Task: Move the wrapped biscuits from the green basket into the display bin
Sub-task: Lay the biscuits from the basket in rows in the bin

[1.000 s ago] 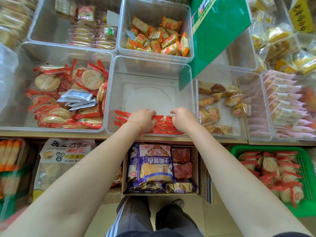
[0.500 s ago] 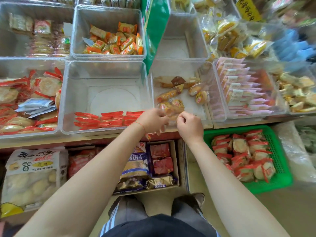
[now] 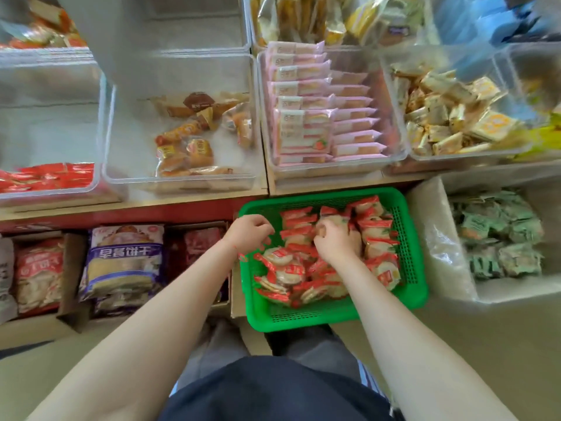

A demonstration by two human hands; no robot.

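Observation:
The green basket stands on the floor below the shelf, filled with round biscuits in red-and-clear wrappers. My right hand presses down into the middle of the pile, its fingers curled around a few packs. At the basket's left rim, my left hand hovers with fingers bent and apart, touching the nearest packs and holding nothing. Far left on the shelf is the clear display bin, with a row of the same red packs along its front wall.
Neighbouring clear bins hold brown pastry packs, pink packs and yellow packs. A cardboard box with a purple bag sits left of the basket. A plastic-lined box of green packs is on its right.
Both hands left the display bin, where they had set down red packs, and moved right and down into the green basket. The view swung right with them.

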